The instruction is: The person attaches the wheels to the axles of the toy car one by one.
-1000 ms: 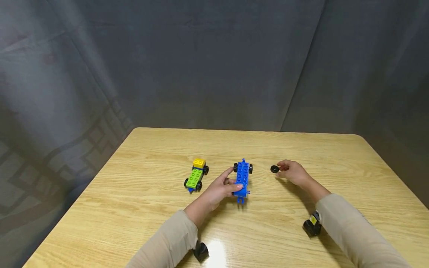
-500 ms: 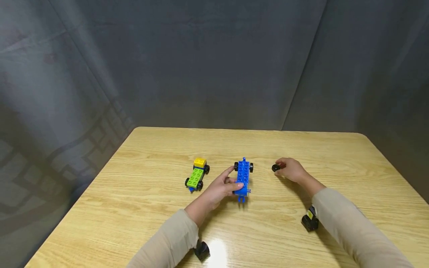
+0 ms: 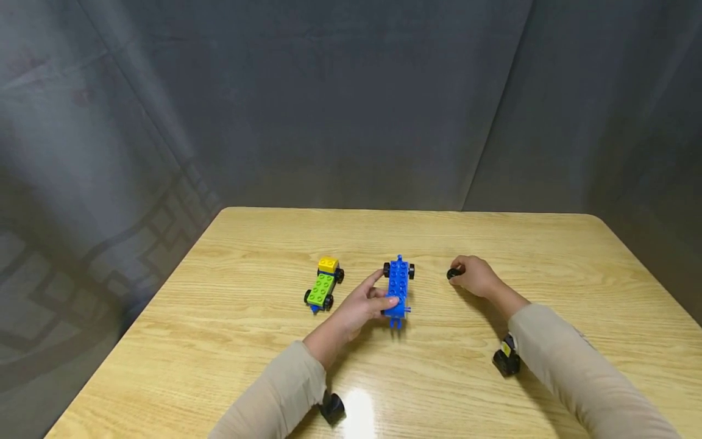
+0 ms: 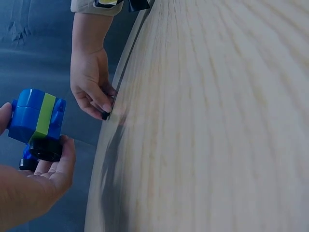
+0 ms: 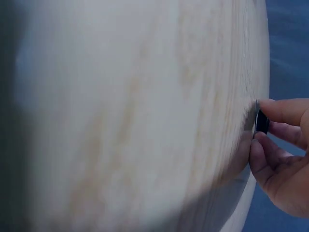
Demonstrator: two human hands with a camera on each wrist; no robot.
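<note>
My left hand (image 3: 355,312) grips a blue building-block toy car (image 3: 399,283) by its near end, with the thumb on top and fingers along the left side. Black wheels sit at both sides of the car's far end, while a bare axle stub pokes out at its near right. In the left wrist view the car (image 4: 36,116) shows a green layer between blue bricks and a black wheel (image 4: 46,149). To the right, my right hand (image 3: 478,278) pinches a small black wheel (image 3: 452,274) at the tabletop. Seen from the right wrist, that wheel (image 5: 262,122) stands on edge between thumb and fingers.
Left of my left hand stands a second toy car (image 3: 322,286), green with a yellow block and black wheels. A wooden table (image 3: 263,353) lies beneath everything. Dark grey cloth (image 3: 340,110) hangs behind it. Black devices (image 3: 506,360) are strapped at both sleeves.
My right fingers have closed round the black wheel, which was tilted with its face showing and is now mostly covered. My left hand and the blue car have barely moved.
</note>
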